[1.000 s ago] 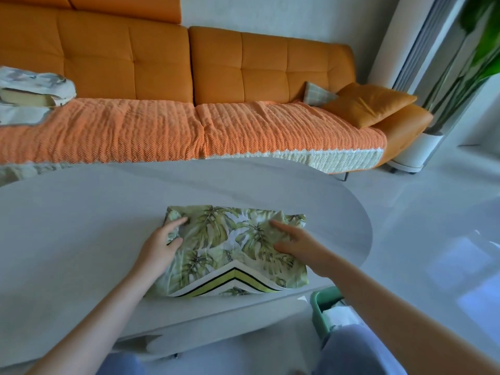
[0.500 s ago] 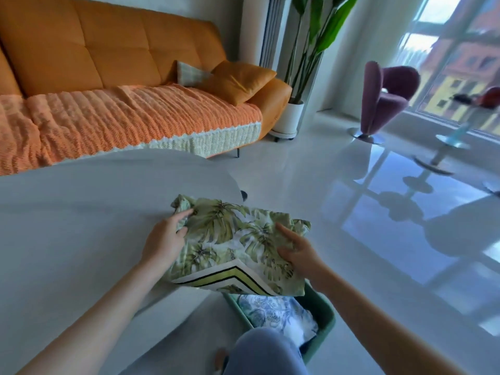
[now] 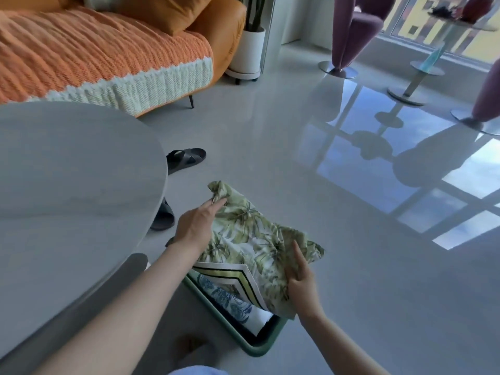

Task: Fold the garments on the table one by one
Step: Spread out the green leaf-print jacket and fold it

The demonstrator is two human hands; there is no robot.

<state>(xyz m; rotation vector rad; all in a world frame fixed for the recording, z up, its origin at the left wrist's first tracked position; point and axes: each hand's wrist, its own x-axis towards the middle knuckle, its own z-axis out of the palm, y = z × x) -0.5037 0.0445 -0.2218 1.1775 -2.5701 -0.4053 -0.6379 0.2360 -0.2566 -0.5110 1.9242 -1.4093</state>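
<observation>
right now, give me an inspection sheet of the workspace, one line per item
surface: grey table at left; the garment is off it
job's things: folded leaf-print garment held above green basket, which holds a blue-print garment
clutter: black sandals on the floor by the table
hands: left hand grips the garment's far corner; right hand pinches its near edge
cables: nothing seen
surroundings: orange sofa with knit throw, white plant pot, purple chair, glossy floor

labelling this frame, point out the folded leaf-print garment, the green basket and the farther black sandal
folded leaf-print garment (image 3: 251, 239): head view, on its leafy top face
green basket (image 3: 255, 349): head view, on its near rim corner
farther black sandal (image 3: 186, 157): head view, on its crossed straps
</observation>
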